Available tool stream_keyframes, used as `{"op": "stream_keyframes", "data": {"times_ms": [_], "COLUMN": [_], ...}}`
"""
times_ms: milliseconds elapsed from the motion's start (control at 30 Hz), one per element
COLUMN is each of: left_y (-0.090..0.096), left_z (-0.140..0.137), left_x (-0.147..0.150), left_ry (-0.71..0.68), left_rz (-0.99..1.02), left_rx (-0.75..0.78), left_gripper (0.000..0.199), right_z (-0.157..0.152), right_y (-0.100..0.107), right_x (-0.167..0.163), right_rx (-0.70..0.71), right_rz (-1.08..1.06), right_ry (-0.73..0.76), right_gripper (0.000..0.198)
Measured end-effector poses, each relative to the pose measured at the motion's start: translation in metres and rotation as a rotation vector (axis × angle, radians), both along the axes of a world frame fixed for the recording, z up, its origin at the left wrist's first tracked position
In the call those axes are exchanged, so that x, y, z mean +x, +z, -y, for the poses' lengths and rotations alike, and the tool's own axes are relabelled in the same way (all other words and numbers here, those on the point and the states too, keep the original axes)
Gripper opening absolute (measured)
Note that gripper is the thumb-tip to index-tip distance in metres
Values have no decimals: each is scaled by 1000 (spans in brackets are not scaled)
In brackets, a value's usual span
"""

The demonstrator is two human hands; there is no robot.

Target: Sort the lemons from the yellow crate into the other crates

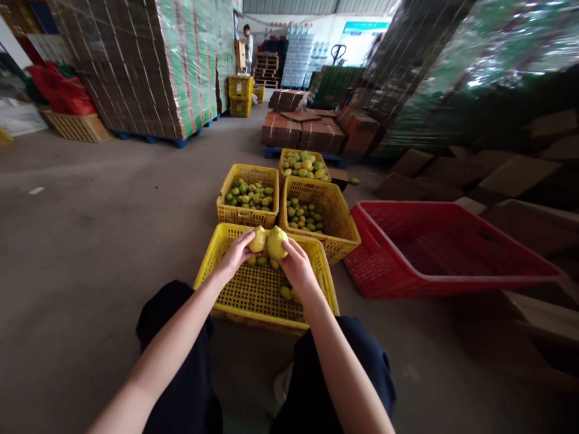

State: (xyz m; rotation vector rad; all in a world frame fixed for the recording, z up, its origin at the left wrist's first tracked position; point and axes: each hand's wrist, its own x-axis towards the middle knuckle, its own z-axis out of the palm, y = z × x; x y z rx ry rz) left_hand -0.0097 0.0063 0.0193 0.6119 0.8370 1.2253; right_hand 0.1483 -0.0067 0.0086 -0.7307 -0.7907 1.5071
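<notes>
My left hand (236, 253) grips a yellow lemon (258, 239) between thumb and fingers. A second, slightly larger lemon (277, 243) is held by my right hand (296, 263), close beside the first. Both hands are above the nearest yellow crate (253, 295), whose slotted floor shows in large part. Several lemons (261, 260) lie at that crate's far side, and a few more (286, 293) rest toward its right, partly hidden by my right hand and forearm.
Behind stand a yellow crate of greenish lemons (225, 208), a partly filled one (344, 226) and a fuller one (283, 158). To the right is a red basket (393, 280), with cardboard (511, 181) beyond. Wrapped pallet stacks (136, 72) rise on the left; a person (248, 48) stands far back.
</notes>
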Motion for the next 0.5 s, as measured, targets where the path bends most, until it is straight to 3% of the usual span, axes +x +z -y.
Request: {"op": "stream_keyframes", "data": {"times_ms": [100, 200, 267, 400, 500], "left_y": [-2, 0, 3, 4, 4], "left_z": [3, 4, 5, 4, 2], "left_x": [3, 4, 5, 12, 21], "left_ry": [-25, 4, 20, -31, 32], "left_rz": [-79, -69, 38, 328, 532], "left_rx": [68, 42, 5, -134, -210], "left_gripper": [23, 29, 30, 28, 27], "right_z": [1, 2, 2, 1, -1], "right_y": [2, 1, 0, -1, 3], "right_x": [0, -2, -4, -13, -18], "right_rx": [-38, -177, -256, -189, -219], "right_rz": [-13, -94, -197, -418, -534], "right_ry": [0, -20, -21, 48, 1], "right_gripper": [27, 24, 23, 31, 27]}}
